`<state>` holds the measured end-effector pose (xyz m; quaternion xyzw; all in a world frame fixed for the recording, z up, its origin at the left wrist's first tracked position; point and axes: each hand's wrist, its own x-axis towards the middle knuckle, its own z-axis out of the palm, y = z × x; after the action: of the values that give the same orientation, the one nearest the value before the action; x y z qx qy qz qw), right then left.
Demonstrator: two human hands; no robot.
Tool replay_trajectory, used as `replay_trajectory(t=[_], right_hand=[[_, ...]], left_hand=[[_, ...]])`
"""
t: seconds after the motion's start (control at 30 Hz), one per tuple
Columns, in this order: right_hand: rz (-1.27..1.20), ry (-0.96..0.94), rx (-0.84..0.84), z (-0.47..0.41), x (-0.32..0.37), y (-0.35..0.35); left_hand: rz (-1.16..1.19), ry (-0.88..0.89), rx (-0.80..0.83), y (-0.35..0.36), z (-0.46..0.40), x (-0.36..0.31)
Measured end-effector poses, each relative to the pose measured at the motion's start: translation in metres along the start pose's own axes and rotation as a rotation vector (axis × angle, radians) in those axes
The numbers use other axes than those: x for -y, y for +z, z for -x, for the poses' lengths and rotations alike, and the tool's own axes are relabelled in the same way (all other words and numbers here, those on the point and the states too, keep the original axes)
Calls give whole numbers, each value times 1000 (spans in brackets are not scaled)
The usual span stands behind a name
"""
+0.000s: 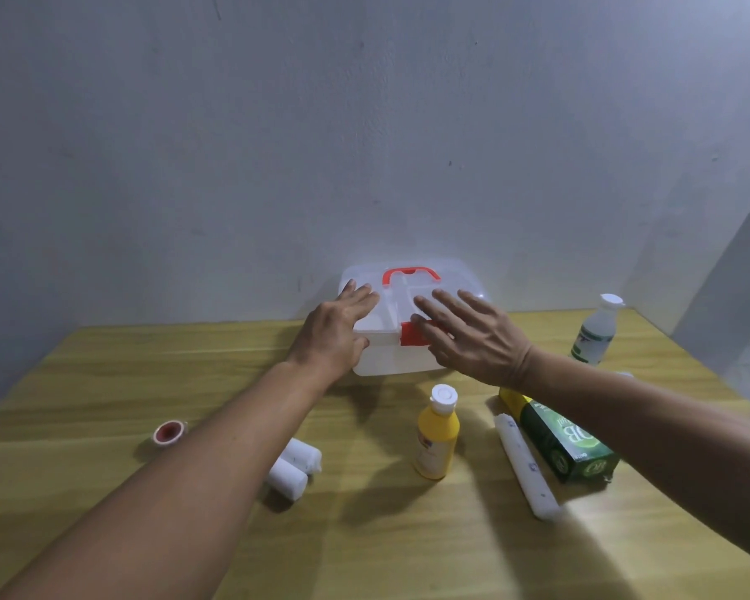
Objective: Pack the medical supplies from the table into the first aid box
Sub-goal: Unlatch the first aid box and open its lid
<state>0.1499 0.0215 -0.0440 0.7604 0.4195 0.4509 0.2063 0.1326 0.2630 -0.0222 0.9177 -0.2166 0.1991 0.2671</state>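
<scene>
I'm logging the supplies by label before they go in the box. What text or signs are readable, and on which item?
"OB", large pale letters seen upside down, on the green carton.
Yellow bottle: label too blurred to read.
Clear bottle: print too small.
Long white roll: marks unreadable.
First aid box: no text visible.

first aid box: translucent white, red handle and latch, lid shut, at counter back by wall | yellow bottle: white cap, upright, centre | clear bottle: white cap, upright, far right | green carton: lying flat | long white roll: lying beside carton | two white rolls: lying side by side, touching | tape roll: red core, left
</scene>
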Motion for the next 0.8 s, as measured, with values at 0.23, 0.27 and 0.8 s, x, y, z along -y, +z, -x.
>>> replay_trajectory(t=[0.23, 0.27, 0.8], right_hand=[[-23, -39, 9, -15, -8, 1], [-4, -39, 1, -13, -5, 2], [-91, 56, 76, 7, -14, 4]], left_hand=[[12, 8, -14, 2, -1, 4], [10, 10, -16, 3, -1, 4], [41, 12, -10, 2, -1, 6]])
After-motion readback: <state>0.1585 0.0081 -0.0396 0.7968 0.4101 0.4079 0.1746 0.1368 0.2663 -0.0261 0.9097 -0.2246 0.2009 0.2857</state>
